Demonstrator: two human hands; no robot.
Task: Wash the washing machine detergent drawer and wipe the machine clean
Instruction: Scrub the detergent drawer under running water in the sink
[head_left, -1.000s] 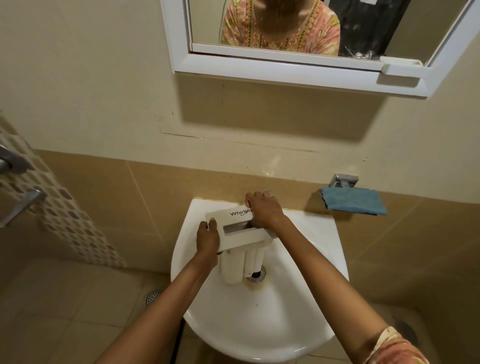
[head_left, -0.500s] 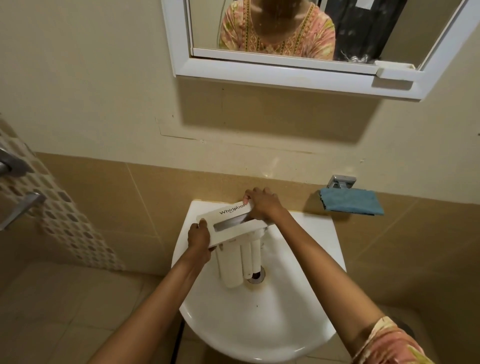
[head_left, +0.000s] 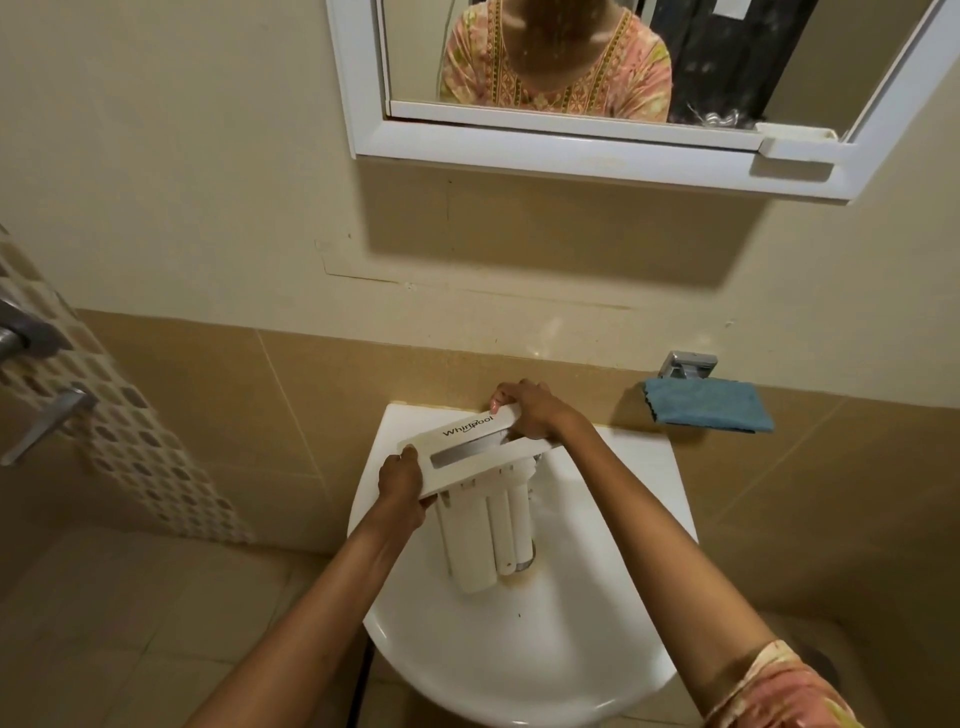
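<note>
A white detergent drawer (head_left: 478, 499) with a Whirlpool logo on its front panel stands on end in the white wash basin (head_left: 561, 639), its compartments pointing down toward the drain. My left hand (head_left: 400, 480) grips the left end of the front panel. My right hand (head_left: 530, 408) holds the panel's far right end near the back of the basin. The tap is hidden behind the drawer and my right hand.
A folded blue cloth (head_left: 709, 410) lies on a chrome holder (head_left: 685, 364) on the wall to the right of the basin. A white-framed mirror (head_left: 597, 135) hangs above. Metal fittings (head_left: 36, 374) jut out at the left edge. Tiled floor lies below left.
The drawer's front panel has tilted, its left end swinging down and toward me, while my right hand stays at the back. The camera has come a little closer.
</note>
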